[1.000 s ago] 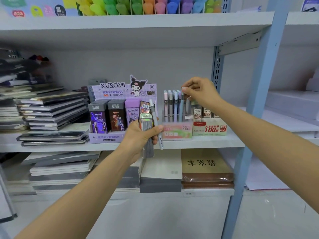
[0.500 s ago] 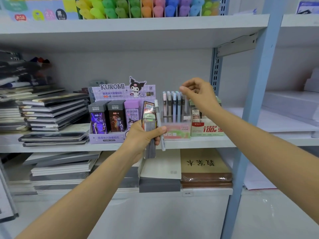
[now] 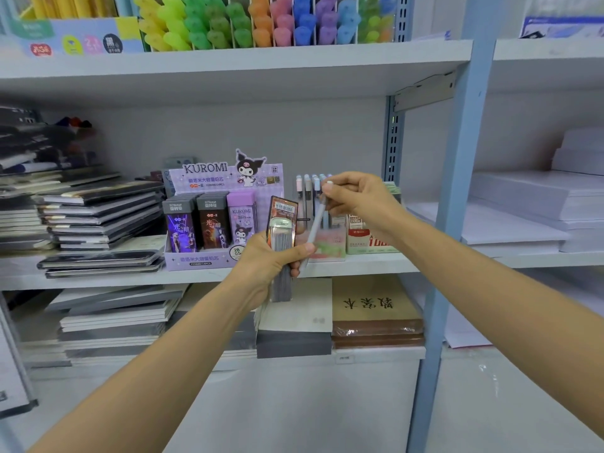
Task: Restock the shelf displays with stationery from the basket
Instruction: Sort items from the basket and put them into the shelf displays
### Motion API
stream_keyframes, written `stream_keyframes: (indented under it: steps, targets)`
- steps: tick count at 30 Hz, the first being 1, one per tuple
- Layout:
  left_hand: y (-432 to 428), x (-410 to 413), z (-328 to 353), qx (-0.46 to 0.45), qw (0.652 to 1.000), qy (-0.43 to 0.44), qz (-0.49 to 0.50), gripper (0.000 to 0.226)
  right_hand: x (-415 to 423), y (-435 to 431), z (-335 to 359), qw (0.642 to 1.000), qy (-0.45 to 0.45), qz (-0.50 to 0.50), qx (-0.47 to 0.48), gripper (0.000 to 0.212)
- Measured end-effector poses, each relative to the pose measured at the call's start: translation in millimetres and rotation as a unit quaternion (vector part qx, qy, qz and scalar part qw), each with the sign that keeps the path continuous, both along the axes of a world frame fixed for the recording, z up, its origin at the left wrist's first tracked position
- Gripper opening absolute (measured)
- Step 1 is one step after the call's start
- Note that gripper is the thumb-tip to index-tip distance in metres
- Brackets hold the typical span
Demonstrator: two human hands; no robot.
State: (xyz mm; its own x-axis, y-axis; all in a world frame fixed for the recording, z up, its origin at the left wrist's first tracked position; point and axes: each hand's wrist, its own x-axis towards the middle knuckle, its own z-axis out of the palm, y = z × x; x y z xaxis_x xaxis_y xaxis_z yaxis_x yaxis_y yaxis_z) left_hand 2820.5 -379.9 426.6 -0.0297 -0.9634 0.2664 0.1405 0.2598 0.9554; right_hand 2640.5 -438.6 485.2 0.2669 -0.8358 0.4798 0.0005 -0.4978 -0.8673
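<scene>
**Top shelf:** the highlighters [image 3: 261, 24] are cut off at their upper ends by the top edge.

**Left hand [image 3: 268, 259]:** most of its fingers are hidden behind the flat packs [image 3: 281, 243] it grips. The number of packs cannot be told. Apart from a barcode, their print is too small to read.

**Pen [image 3: 316, 220]:** it is blurred. Stretches of it are covered by the left thumb and by the fingers of the right hand [image 3: 359, 201].

**Behind the right hand:** the hand and wrist screen several standing pens [image 3: 309, 191] and part of the red-and-white box [image 3: 366, 240]. The label on the pink display box [image 3: 327, 248] is blurred and unreadable.

**Far left:** the dark items [image 3: 29, 142] are blurred and cut by the edge.

**Forearms:** both run out of frame.
</scene>
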Motion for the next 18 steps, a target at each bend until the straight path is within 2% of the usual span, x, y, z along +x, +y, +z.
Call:
stream_keyframes:
  steps: [3, 6, 11, 14, 18]
  targets:
    - [1, -3, -2, 0.007, 1.0, -0.002, -0.013, 0.025, -9, 3, 1, 0.998, -0.024, 0.053, 0.035, 0.02]
    - [0, -7, -1, 0.002, 1.0, -0.011, -0.016, 0.022, -16, 5, 5, 0.997, -0.01, 0.072, 0.031, 0.024]
    - [-5, -3, 5, -0.004, 1.0, 0.012, 0.026, 0.011, -28, -4, 32, 0.996, -0.062, -0.058, -0.022, 0.01]
    - [-6, 4, 4, 0.01, 0.999, 0.032, 0.022, 0.014, -35, -17, 42, 0.981, -0.042, -0.161, -0.097, 0.014]
    - [-8, 7, 3, 0.043, 0.996, 0.08, -0.02, 0.013, -33, -32, 41, 0.966, -0.014, -0.218, -0.138, 0.014]
